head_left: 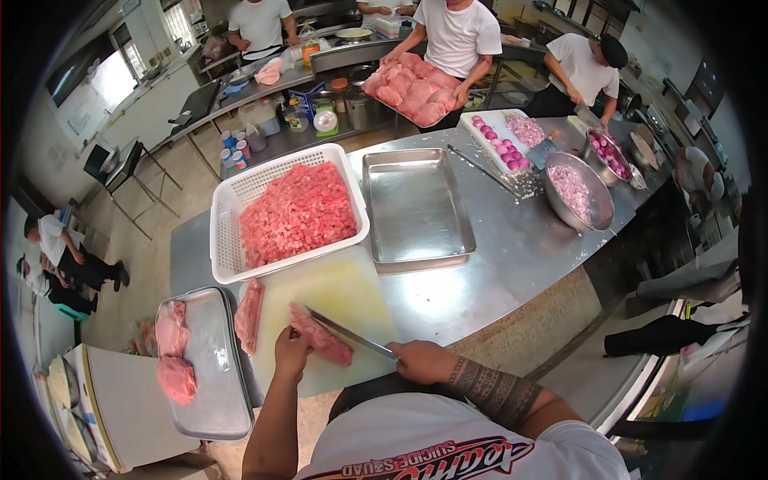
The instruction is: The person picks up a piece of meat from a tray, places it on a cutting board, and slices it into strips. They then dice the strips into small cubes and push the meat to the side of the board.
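A strip of raw meat [326,340] lies on the pale cutting board [368,308]. My left hand [293,353] is closed at its left side, fingers pinching the meat's edge. My right hand [424,362] is wrapped round the handle of a knife [348,332], whose blade slants up and left along the top of the strip. Another meat strip [249,317] rests at the board's left edge. Just beyond the board stands a white perforated basket [222,232] with diced meat [298,212] in it. Left of the board, a metal tray [212,360] bears two pieces of meat.
An empty metal pan [418,204] sits right of the basket. Farther right are a white board [480,132] with onions and steel bowls [596,216]. Across the table, a person [464,40] holds a tray of meat [416,88]; another person [580,72] works at the far right.
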`<state>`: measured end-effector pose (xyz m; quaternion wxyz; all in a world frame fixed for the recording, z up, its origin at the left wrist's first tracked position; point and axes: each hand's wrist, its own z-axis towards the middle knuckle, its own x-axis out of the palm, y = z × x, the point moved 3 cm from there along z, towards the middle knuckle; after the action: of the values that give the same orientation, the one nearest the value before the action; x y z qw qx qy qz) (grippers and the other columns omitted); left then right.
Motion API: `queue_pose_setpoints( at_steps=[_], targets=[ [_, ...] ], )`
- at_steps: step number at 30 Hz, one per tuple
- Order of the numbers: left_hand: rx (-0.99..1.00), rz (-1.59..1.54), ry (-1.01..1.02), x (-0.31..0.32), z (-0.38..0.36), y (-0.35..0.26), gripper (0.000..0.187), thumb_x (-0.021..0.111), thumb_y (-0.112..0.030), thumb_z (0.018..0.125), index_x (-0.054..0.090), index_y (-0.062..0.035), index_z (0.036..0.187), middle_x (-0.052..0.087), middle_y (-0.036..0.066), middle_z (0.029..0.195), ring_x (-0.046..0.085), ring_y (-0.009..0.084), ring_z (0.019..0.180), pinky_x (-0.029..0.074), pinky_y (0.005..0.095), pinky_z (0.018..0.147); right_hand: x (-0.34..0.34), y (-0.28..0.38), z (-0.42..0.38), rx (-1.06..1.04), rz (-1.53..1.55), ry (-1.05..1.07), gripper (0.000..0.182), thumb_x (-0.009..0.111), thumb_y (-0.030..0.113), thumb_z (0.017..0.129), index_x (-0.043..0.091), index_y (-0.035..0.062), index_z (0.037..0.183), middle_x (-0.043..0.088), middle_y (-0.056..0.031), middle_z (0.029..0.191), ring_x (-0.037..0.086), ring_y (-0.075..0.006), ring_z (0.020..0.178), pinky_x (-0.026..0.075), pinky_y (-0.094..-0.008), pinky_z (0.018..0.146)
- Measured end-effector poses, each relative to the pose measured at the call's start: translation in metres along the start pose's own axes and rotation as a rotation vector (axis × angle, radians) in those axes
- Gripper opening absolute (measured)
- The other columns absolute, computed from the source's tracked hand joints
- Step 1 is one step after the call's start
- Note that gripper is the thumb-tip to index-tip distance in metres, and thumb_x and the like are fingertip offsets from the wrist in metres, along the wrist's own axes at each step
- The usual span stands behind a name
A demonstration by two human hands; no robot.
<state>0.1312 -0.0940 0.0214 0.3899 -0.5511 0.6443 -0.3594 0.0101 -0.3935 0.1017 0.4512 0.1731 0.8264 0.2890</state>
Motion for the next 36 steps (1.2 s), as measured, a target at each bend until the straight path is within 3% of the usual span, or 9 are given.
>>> queue_pose_setpoints(
  at_steps=[13,22,36],
  targets=[
    [0.026,0.053,0.016,-0.002,0.002,0.003,0.026,0.072,-0.017,0.099,0.066,-0.0007,0.118,0.065,0.005,0.102,0.066,0.0138,0.081,0.058,0.0296,0.073,0.009,0.001,0.004,0.002,-0.005,-0.049,0.039,0.058,0.019,0.094,0.058,0.0066,0.131,0.072,-0.0266,0.097,0.070,-0.0466,0.095,0.054,-0.0583,0.085],
    [0.029,-0.003,-0.001,-0.002,0.002,0.002,0.023,0.075,-0.015,0.097,0.067,-0.0016,0.113,0.066,0.005,0.099,0.065,0.0133,0.083,0.056,0.0271,0.069,0.005,0.013,0.001,0.071,0.002,-0.052,0.045,0.058,0.019,0.094,0.058,0.0107,0.138,0.074,-0.0248,0.102,0.071,-0.0457,0.098,0.055,-0.0568,0.088],
    [0.052,-0.010,-0.001,-0.002,0.002,0.002,0.035,0.077,-0.013,0.094,0.066,0.0030,0.123,0.068,0.008,0.103,0.067,0.0144,0.083,0.056,0.0277,0.068,0.016,0.017,0.009,0.106,0.007,-0.095,0.045,0.058,0.018,0.094,0.058,0.0080,0.138,0.073,-0.0267,0.100,0.071,-0.0464,0.097,0.055,-0.0572,0.089]
  ],
)
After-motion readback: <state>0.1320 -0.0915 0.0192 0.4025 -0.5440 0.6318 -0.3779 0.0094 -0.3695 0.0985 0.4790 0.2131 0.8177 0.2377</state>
